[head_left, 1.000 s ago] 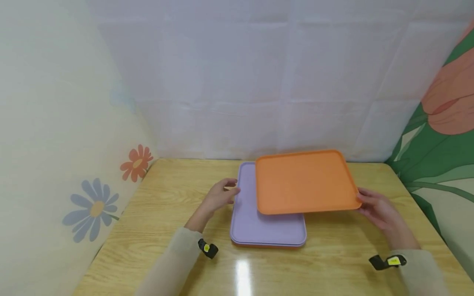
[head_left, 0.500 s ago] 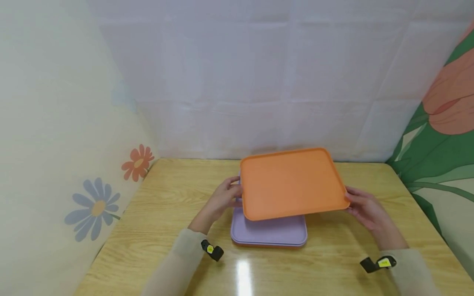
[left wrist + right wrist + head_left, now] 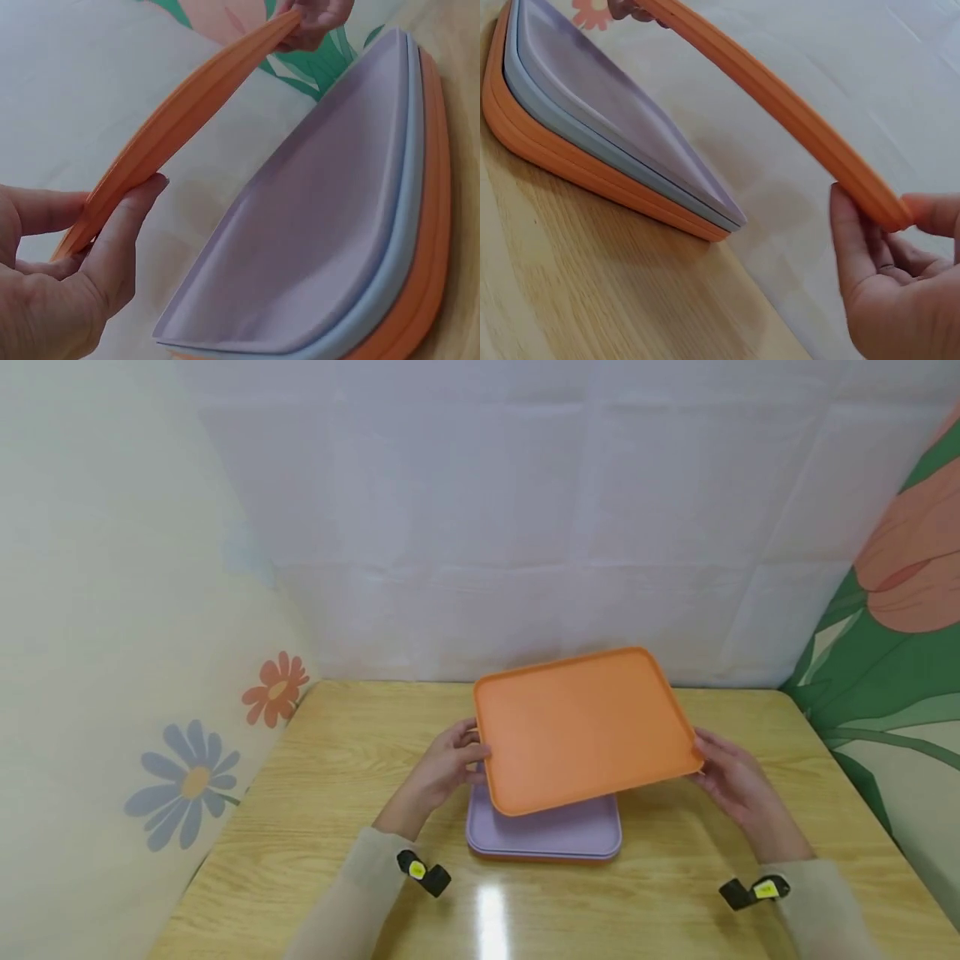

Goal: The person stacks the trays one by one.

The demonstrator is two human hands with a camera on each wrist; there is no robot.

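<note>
Above a stack of trays, an orange tray [image 3: 585, 727] hangs tilted, its right side higher than its left. My left hand [image 3: 442, 766] pinches its left edge, thumb on the inner face and fingers behind, as the left wrist view [image 3: 75, 262] also shows. At the lower right corner my right hand [image 3: 738, 785] grips the rim between thumb and fingers. Below lies the stack: a purple tray [image 3: 547, 833] on top, a light blue tray [image 3: 559, 112] under it, and orange at the bottom [image 3: 570, 165]. The raised tray hides much of the purple one.
The stack rests on a wood-grain table [image 3: 360, 718]. A white cloth wall [image 3: 450, 527] stands along the back edge. Flower-printed panels border the left [image 3: 112, 652] and right [image 3: 900, 693] sides.
The orange tray has moved left over the stack and tilted more, its right side rising. My left hand, earlier beside the purple tray, now holds the orange tray's left edge.
</note>
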